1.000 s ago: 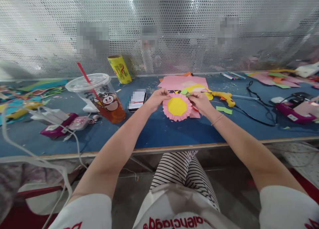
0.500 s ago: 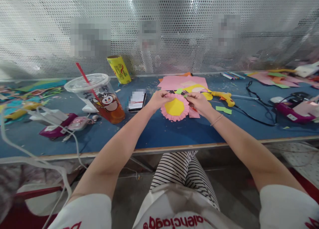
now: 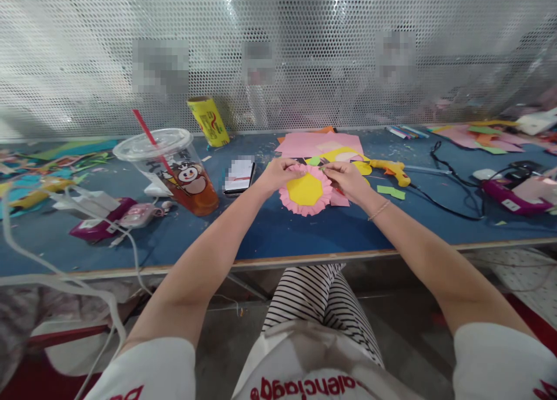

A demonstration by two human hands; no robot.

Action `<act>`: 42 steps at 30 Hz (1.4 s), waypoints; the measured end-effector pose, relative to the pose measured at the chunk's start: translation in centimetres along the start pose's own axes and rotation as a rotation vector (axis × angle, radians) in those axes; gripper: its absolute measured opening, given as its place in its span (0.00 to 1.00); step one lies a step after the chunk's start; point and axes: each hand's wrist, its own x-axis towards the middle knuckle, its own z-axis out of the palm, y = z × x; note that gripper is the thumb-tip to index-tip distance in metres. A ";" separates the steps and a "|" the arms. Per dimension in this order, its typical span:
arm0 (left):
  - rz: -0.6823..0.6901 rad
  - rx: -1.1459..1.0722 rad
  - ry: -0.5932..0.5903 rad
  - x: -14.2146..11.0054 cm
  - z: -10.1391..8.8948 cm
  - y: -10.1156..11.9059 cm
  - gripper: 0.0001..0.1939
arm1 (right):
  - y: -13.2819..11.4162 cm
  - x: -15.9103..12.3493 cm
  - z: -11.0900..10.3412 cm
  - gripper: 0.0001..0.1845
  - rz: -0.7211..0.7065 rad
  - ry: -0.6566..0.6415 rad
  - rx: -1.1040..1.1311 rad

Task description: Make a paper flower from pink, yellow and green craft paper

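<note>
Basically, assembly looked well along: the paper rosette (image 3: 305, 206) had its pink frill running around the yellow disc (image 3: 304, 190) on the near, left and right sides. Far edge partly covered by hands, so couldn't tell whether the ring was closed there or what was left to fix. Rosette sat mid-scene, over the near half of the bench (image 3: 289, 237), face up; contact with the surface unclear. Left hand (image 3: 278, 174) had its fingers pinched together on the far left rim; right hand (image 3: 345, 177) had its fingers pinched at the far right rim, the exact grip small and partly hidden. Materials: frill thin, matte, pleated, with a jagged outer edge; disc flat, smooth, roughly round with slight corners. Right of the hands lay a yellow plastic glue gun (image 3: 391, 171) with a translucent stick (image 3: 426, 170) behind it, neither in hand, plus flat green scraps (image 3: 390, 191) with straight-cut edges. Pink sheets (image 3: 319, 144) lay flat on the far side. Left: clear plastic cup (image 3: 189, 177) with amber drink, glossy phone (image 3: 239, 175), and a shiny yellow cylinder (image 3: 209, 122), tilted, farther back.
</note>
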 end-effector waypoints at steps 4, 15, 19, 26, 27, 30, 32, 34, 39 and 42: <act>0.004 -0.053 0.015 -0.1 0.0 0.2 0.17 | -0.5 -0.1 -0.1 0.10 -0.031 0.026 -0.036; 0.060 0.115 -0.324 -1.0 0.4 1.0 0.16 | -1.0 -0.4 -0.9 0.12 -0.047 -0.156 -0.186; 0.108 0.158 -0.319 -1.0 0.4 1.1 0.15 | -1.2 -0.5 -0.9 0.10 -0.074 -0.166 -0.236; 0.108 0.140 -0.297 -1.2 0.5 1.5 0.14 | -1.1 -0.2 -1.0 0.06 -0.043 -0.168 -0.181; 0.094 0.116 -0.296 -1.3 0.6 1.7 0.15 | -1.1 -0.2 -0.9 0.05 -0.028 -0.158 -0.155; 0.042 0.035 -0.283 -1.5 0.7 2.1 0.15 | -1.3 -0.4 -0.6 0.05 0.044 -0.146 -0.047; 0.021 0.021 -0.295 -1.6 0.8 2.2 0.15 | -1.6 -0.6 -0.4 0.06 0.088 -0.158 0.001; 0.005 0.069 -0.334 -1.6 0.9 2.0 0.15 | -1.8 -0.9 -0.3 0.07 0.133 -0.198 0.006; -0.025 0.167 -0.432 -1.4 1.1 1.3 0.16 | -1.8 -1.1 -0.5 0.10 0.225 -0.310 -0.043; -0.015 0.180 -0.471 -1.4 1.1 1.3 0.17 | -1.8 -1.2 -0.5 0.10 0.243 -0.330 -0.040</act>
